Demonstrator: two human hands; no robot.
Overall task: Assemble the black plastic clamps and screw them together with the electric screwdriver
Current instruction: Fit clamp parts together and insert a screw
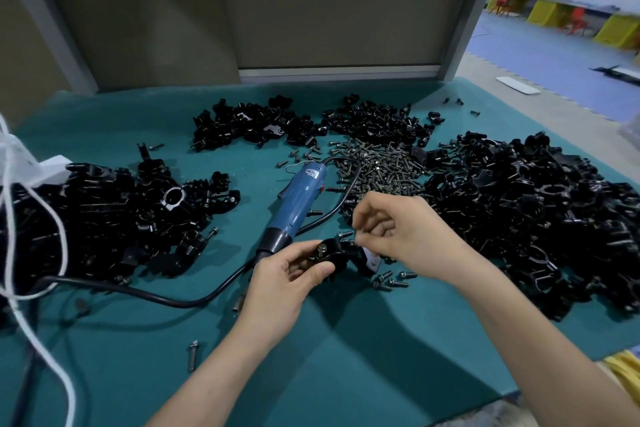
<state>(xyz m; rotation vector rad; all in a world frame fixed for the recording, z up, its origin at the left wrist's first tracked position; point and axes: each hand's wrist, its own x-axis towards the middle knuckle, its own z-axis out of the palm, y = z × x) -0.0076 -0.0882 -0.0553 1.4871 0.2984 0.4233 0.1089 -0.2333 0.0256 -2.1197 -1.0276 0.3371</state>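
Near centre of counter (pixel 311 367): black clamp (pixel 337 255) gripped in curled left hand (pixel 287 284). At clamp's 1 o'clock, screw (pixel 344 235) pinched by right hand (pixel 391 232). Seat straight, keep halves aligned. At 11 o'clock, electric screwdriver (pixel 294 204) lying idle; at 12, screw pile (pixel 377 163).

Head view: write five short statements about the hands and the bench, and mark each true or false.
1. The left hand holds a black clamp. True.
2. The electric screwdriver is in the right hand. False: it lies untouched on the mat; the right hand pinches a screw at the clamp.
3. A heap of loose screws lies beyond the hands. True.
4. The mat is red. False: it is teal.
5. Black parts are piled on the left only. False: another pile lies on the right.
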